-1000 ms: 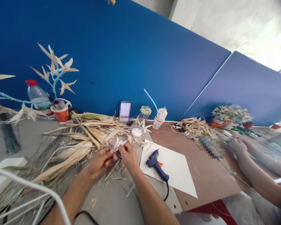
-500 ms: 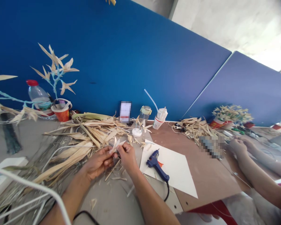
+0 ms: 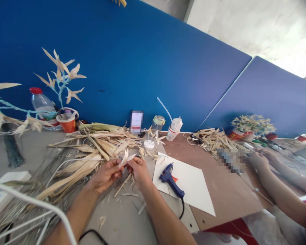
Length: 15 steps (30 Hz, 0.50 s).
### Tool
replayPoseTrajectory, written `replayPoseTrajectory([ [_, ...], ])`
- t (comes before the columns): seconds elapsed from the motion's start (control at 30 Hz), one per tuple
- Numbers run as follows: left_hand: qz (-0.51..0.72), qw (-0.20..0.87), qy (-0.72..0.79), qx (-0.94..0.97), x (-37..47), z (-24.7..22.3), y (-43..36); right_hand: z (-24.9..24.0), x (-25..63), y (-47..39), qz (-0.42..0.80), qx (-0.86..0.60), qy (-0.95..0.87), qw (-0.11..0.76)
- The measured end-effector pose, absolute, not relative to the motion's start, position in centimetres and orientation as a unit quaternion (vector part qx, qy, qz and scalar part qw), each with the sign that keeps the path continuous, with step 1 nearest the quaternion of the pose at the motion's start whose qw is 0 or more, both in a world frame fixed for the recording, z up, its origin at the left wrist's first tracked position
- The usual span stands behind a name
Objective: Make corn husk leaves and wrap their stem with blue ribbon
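Our left hand (image 3: 107, 175) pinches a husk flower (image 3: 125, 158) from eight o'clock, our right hand (image 3: 140, 171) from four. Forearms (image 3: 163, 209) slant inward.

Left hand (image 3: 107, 175) and right hand (image 3: 140, 170) pinch what seems a husk flower (image 3: 125, 158); a glue gun (image 3: 175, 188) lies on paper (image 3: 196, 187).

Left of the glue gun (image 3: 172, 180), the left hand (image 3: 108, 175) and right hand (image 3: 140, 170) hide the base of the pale husk petals (image 3: 126, 157); beyond the glue gun, the phone (image 3: 136, 121) has its screen pixelated; to its right, a grey object (image 3: 229, 160) is masked likewise, and whatever the co-worker's hands (image 3: 258, 160) hold is unclear; far to its left, the frame cuts off a white box (image 3: 17, 176).
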<state>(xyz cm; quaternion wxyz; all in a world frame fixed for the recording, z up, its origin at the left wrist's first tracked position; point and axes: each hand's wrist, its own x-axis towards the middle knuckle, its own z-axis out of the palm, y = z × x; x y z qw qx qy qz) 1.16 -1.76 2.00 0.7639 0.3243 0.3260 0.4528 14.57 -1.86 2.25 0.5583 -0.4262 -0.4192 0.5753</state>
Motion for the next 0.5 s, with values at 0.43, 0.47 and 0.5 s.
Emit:
replayPoseTrajectory([
  [0.43,0.467,0.742,0.336,0.343,1.05,2.08,-1.64,2.76,14.87,-2.01,0.625,-0.4,-0.366,0.562],
  [0.47,0.469,0.744,0.334,0.339,0.99,2.11,-1.6,2.82,14.9,-1.99,0.631,-0.391,-0.355,0.567],
  [0.5,0.473,0.746,0.332,0.333,0.9,2.15,-1.55,2.87,14.96,-1.94,0.633,-0.386,-0.346,0.575],
])
